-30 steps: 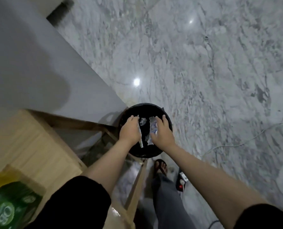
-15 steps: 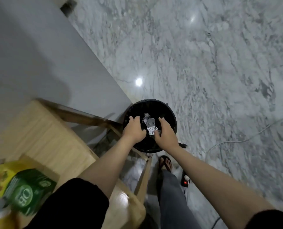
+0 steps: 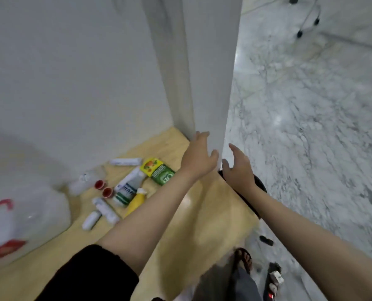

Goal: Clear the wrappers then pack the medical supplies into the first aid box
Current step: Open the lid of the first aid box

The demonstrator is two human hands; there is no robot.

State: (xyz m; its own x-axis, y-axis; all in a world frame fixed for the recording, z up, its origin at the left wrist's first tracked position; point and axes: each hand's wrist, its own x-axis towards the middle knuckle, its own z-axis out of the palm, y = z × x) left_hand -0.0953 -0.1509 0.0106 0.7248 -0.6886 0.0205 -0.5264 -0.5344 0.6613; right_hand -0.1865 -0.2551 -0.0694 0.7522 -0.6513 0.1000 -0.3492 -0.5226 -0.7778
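Apparently done with wrappers: both hands, left hand (image 3: 199,158) and right hand (image 3: 238,170), spread and holding nothing at centre frame, supplies (image 3: 126,187) unpacked beside first aid box (image 3: 18,224) lower left.

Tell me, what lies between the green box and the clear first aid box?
In the head view: white tubes, two red cups, a yellow bottle.

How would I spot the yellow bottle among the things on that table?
Start at the wooden table against the white wall. A cluster of supplies lies near the wall; the yellow bottle lies on its side at the near edge, next to the left forearm. It is the only all-yellow item, with a white cap.
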